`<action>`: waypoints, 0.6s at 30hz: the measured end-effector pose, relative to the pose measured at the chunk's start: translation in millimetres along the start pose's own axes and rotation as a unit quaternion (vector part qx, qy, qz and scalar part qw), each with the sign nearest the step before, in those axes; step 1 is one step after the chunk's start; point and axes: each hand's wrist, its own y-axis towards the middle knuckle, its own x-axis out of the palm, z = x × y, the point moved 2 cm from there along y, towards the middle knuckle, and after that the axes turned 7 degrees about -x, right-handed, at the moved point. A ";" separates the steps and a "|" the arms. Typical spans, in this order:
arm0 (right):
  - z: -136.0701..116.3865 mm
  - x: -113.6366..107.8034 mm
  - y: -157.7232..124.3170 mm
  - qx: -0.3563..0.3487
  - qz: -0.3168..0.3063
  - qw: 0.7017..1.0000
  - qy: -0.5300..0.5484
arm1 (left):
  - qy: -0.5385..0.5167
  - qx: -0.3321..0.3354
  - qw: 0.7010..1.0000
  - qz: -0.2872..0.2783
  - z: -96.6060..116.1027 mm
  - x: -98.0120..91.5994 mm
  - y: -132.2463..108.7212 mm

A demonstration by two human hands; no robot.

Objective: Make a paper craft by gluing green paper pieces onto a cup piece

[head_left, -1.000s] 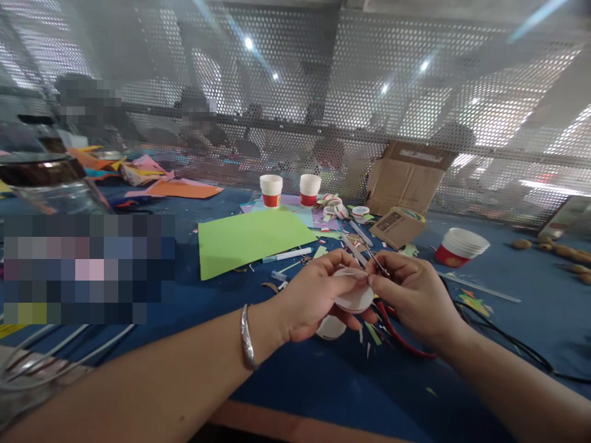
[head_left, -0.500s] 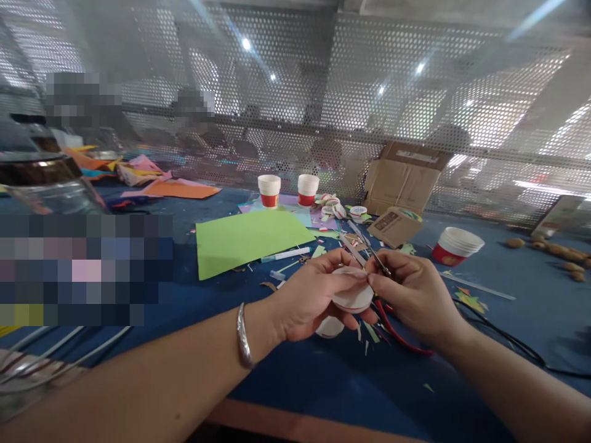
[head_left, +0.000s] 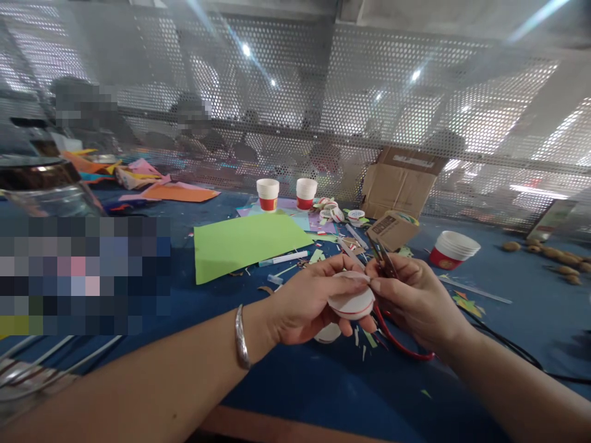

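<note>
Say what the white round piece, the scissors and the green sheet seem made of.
White round piece: probably paper or card, matte, with a thin red line near its edge.
Scissors: blades look metal, thin and greyish; red handle likely smooth plastic, from its even colour.
Green sheet: matte paper or thin card, flat with crisp edges, no shine.

A perforated screen (head_left: 277, 80) stands behind the blue table (head_left: 323, 394). An open cardboard box (head_left: 399, 187) stands near the screen — a smaller cardboard piece (head_left: 394, 232) rests in front. Left side: clear jar (head_left: 50, 198), dark lid; orange paper (head_left: 187, 191) to its right. Centre: green sheet (head_left: 244, 246), marker (head_left: 287, 258) beside it. Right side: black cable (head_left: 510, 346) — brown lumps (head_left: 556, 253) beyond.
</note>
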 end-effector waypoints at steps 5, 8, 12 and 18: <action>-1.7 -1.1 0.0 -0.026 -0.002 1.000 -0.010 | -0.024 0.012 1.000 0.000 -1.4 1.6 1.1; -2.8 0.1 0.2 -0.048 -0.001 0.998 -0.037 | -0.024 0.016 1.000 -0.001 -3.6 2.3 2.2; -6.7 2.6 -0.3 -0.078 0.031 0.994 -0.076 | -0.037 0.031 0.999 0.007 -3.1 2.5 2.2; -8.5 -1.5 -0.2 -0.082 0.083 0.989 -0.086 | -0.038 0.067 0.994 0.071 6.1 -2.4 -0.5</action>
